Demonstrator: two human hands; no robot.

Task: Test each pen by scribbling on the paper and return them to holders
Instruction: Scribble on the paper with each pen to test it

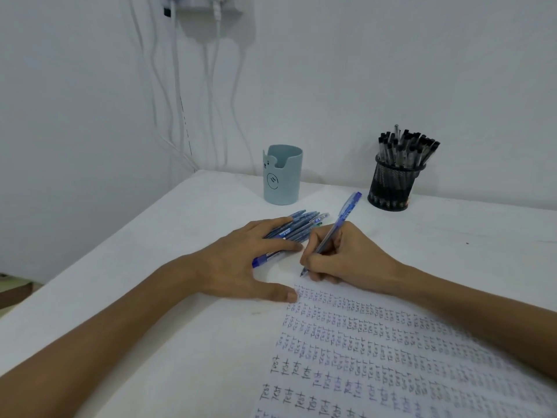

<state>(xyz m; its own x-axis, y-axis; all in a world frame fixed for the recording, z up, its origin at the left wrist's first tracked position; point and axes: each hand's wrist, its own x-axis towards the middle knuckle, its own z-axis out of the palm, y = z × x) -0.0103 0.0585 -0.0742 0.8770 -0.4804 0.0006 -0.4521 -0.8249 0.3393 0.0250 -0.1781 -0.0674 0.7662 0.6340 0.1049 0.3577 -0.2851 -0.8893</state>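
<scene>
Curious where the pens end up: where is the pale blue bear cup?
In the head view the pale blue bear cup stands upright on the table, beyond the left hand and left of the black mesh holder.

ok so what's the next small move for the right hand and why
Probably a short scribble where the tip is. The right hand grips a blue pen with its tip down by the top left corner of the paper, just above the rows of writing. The left hand rests on the other pens, thumb at the paper's corner.
</scene>
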